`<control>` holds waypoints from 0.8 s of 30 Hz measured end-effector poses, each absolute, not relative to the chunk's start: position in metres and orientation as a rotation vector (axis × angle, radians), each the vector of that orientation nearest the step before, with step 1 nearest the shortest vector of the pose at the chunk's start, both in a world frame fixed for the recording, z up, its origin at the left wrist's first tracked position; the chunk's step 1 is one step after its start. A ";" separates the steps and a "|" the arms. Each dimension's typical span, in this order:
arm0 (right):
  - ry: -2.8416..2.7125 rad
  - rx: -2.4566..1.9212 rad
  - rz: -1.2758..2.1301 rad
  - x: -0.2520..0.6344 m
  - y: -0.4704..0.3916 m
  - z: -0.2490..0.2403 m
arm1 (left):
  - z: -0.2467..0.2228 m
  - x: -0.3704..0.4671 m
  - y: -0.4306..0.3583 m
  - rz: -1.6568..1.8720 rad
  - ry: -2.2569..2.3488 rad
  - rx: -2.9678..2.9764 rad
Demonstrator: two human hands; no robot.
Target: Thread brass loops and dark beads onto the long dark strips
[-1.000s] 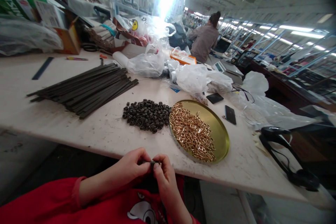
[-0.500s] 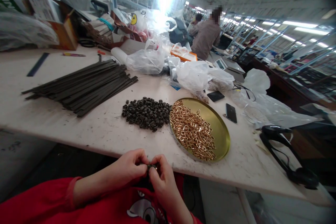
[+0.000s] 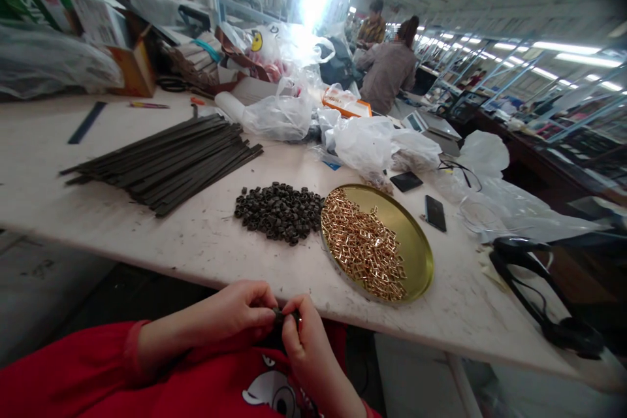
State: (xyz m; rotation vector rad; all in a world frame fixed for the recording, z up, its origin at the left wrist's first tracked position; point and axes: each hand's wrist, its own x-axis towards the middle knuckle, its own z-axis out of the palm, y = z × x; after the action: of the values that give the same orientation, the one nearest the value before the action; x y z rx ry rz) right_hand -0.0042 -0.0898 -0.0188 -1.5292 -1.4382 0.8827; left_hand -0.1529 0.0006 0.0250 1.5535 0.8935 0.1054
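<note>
In front of me, just off the table's near edge, my left hand (image 3: 247, 305) and my right hand (image 3: 306, 330) are close together, fingertips nearly meeting. Both pinch a small dark strap piece (image 3: 279, 315), mostly covered by the fingers. A bright metallic glint shows at my right fingertips, too small to make out. Beyond them lies a heap of small dark loops (image 3: 279, 212). To its right, a round gold tray (image 3: 416, 248) holds many small gold metal buckles (image 3: 365, 245). Long dark strips (image 3: 166, 160) lie in a bundle at the left.
White plastic bags (image 3: 362, 140) and a cardboard box (image 3: 132, 68) crowd the table's back. Two dark phone-like slabs (image 3: 435, 213) lie right of the tray. A black-framed object (image 3: 533, 287) stands at the right edge. Two people (image 3: 386, 72) are in the background.
My view has shifted slightly, so the table's things appear a little farther right. My hands stay together, with the fingers slightly shifted around the dark piece. A person in the background shows more fully.
</note>
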 end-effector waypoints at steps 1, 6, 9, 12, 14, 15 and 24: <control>-1.482 -1.537 0.876 -0.004 -0.090 -0.018 | 0.026 -0.153 0.001 0.089 0.894 1.590; -1.631 -1.554 0.819 -0.001 -0.092 -0.016 | 0.035 -0.155 0.002 -0.008 0.918 1.747; -1.706 -1.507 0.719 -0.001 -0.092 -0.015 | 0.032 -0.153 0.000 0.003 0.928 1.780; -1.731 -1.455 0.671 0.000 -0.095 -0.017 | 0.024 -0.151 -0.006 0.037 0.938 1.743; -1.719 -1.445 0.644 -0.001 -0.098 -0.020 | 0.021 -0.151 -0.008 0.041 0.937 1.748; -1.717 -1.442 0.622 -0.001 -0.099 -0.022 | 0.021 -0.152 -0.008 0.025 0.927 1.767; -1.774 -1.431 0.511 -0.006 -0.100 -0.025 | 0.029 -0.152 -0.010 -0.088 0.872 2.056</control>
State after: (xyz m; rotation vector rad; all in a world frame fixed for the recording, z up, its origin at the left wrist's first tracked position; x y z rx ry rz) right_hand -0.0057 -0.1003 -0.0252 -1.4309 -1.7736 0.5109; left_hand -0.1525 -0.0104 0.0293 2.0559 0.8717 -0.0883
